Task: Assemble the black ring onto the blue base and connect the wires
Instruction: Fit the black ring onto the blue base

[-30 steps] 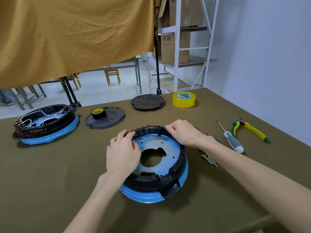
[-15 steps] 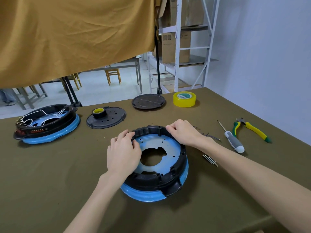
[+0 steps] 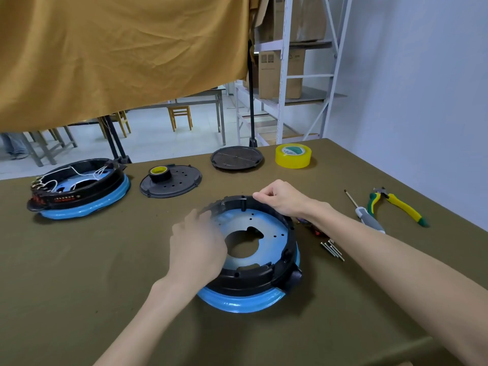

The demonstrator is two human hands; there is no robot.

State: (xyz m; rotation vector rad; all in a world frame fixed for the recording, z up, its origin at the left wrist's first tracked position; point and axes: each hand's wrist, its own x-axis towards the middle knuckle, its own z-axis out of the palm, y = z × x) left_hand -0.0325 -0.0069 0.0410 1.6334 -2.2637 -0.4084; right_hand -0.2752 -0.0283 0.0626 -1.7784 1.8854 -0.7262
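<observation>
A black ring sits on the blue base in the middle of the table, with the base's pale blue plate showing inside. My left hand lies over the ring's left rim, blurred, its fingers reaching the far-left edge. My right hand holds the ring's far rim with curled fingers. A second blue base with a black ring and white wires stands at the far left.
Two black round covers lie beyond the ring, one bearing a small tape roll. A yellow tape roll, a screwdriver, yellow-green pliers and several screws lie to the right. The table's right edge is close.
My left hand has shifted slightly along the ring's left rim and is blurred. My right hand keeps its hold on the far rim. The ring and base have barely moved.
</observation>
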